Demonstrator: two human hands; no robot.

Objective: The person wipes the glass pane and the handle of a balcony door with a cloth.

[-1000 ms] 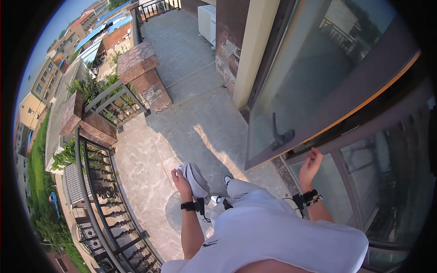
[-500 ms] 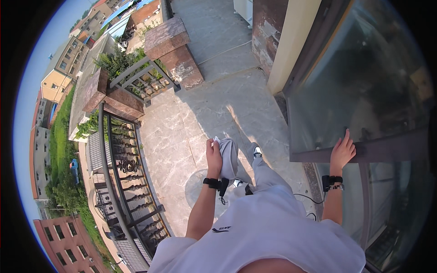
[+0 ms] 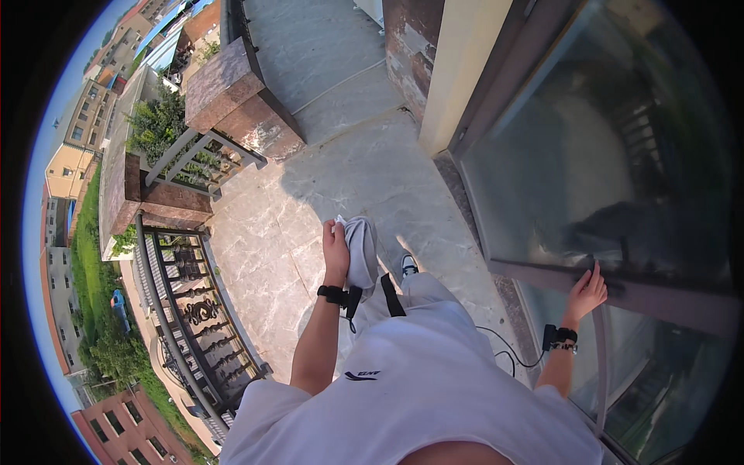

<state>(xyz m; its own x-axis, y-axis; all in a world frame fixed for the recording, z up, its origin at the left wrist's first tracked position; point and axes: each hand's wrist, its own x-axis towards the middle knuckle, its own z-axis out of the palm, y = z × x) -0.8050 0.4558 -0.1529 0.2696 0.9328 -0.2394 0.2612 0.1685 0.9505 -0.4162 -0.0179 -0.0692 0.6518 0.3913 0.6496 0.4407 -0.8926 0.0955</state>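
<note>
- Close below the camera: white shirt (image 3: 418,380), light grey trousers (image 3: 442,293), a dark strap (image 3: 392,296) hanging over them, one shoe (image 3: 409,266) showing beyond
- Left hand (image 3: 335,252): fingers clenched on the upper end of a light grey cloth bundle (image 3: 362,252)
- Bundle lies along the right side of that hand, long axis running from the fingertips back toward wrist and body; right hand well apart from it
- Right hand (image 3: 587,297): holds nothing visible, fingers extended and unclosed, tips at the dark frame bar (image 3: 666,304) of a glass door (image 3: 558,163)
- Key relation: bar crosses in front of this hand, long axis running from left of the fingers out toward the right rim; right hand is the nearer one by far, door glass beyond its fingertips
- Hard to make out: thumb side of the right hand, whether it presses or merely rests; no door handle clearly visible, reflections muddle the glass; bundle's inner folds hidden, its kind unclear
- Farther: tiled floor (image 3: 271,256), black railing (image 3: 146,263) on the left, stone pillar (image 3: 225,89); white box (image 3: 372,9) cut off at the top
- Farthest: buildings (image 3: 74,167) and trees (image 3: 112,341), bent at the dark rim
</note>
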